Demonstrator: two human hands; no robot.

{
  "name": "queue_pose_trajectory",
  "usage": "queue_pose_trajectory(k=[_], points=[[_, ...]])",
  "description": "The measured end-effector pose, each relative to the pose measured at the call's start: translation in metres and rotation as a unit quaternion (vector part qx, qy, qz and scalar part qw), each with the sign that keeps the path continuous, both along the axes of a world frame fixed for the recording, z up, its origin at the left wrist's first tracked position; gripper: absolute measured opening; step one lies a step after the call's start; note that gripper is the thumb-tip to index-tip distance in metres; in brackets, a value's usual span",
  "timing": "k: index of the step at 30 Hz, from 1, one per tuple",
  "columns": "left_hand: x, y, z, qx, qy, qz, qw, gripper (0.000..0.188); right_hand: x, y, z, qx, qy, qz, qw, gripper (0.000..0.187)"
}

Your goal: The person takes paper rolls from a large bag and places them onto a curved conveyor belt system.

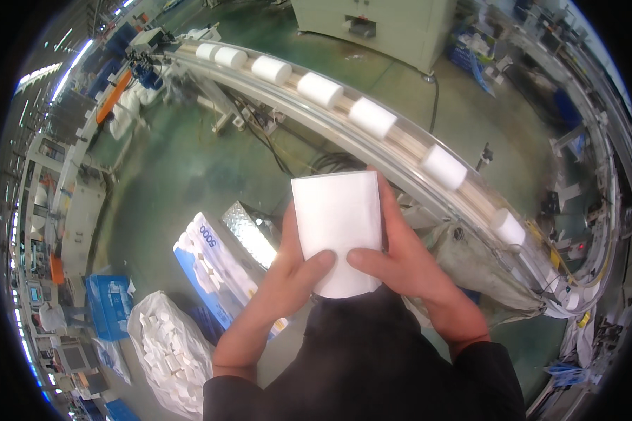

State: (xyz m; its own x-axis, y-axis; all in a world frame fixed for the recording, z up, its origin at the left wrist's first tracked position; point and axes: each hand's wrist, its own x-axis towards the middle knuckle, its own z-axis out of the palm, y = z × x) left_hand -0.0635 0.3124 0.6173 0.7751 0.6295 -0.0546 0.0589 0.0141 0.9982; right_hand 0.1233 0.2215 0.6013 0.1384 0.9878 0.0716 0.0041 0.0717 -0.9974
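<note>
On the far left, low on the green floor (154, 203), sits a blue bin (110, 309). Just right of it is a big white bag (136, 323), wide open at the top, full of little white bits (172, 347). The open top probably makes it easy to drop things in. Next comes a long blue and white box (218, 272), lying at a slant, with a shiny silver thing (256, 238) close beside it.

Then comes the left hand (293, 272). It grips the left side of a white roll (338, 224), with its thumb bent over the front. The roll is in the middle, in front of the person's dark shirt (365, 351). It looks clean and plain, with no marks that I can see. Its top edge is nearly straight, its bottom edge is round, and it is a bit thinner at the bottom. The right hand (397, 258) grips the other side, thumb on the front too. Two hands may help keep it steady without squashing it.

Past the right hand hangs a saggy grey-green cloth (470, 263). Above it, a long belt (409, 142) runs from the top left down to the right. More white rolls (372, 117) lie on their sides along it, in one line, maybe so they don't bump.
</note>
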Motion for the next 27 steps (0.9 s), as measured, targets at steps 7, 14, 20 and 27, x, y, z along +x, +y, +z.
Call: queue_pose_trajectory(k=[7,14,20,27], points=[[-0.003,0.001,0.004,-0.039,-0.04,-0.007,0.998,0.084,0.0,-0.003,0.013,0.015,0.057,0.017,0.998,0.105],[-0.002,0.003,0.007,-0.025,-0.036,-0.02,0.999,0.085,-0.001,-0.003,0.011,0.027,0.054,0.015,0.998,0.104],[0.002,0.003,0.001,0.001,-0.032,-0.015,0.999,0.084,0.002,-0.006,0.011,0.031,0.061,0.007,0.998,0.103],[0.002,0.006,-0.059,-0.105,-0.067,0.056,0.991,0.073,-0.001,-0.002,-0.022,-0.036,0.064,-0.015,0.997,0.104]])
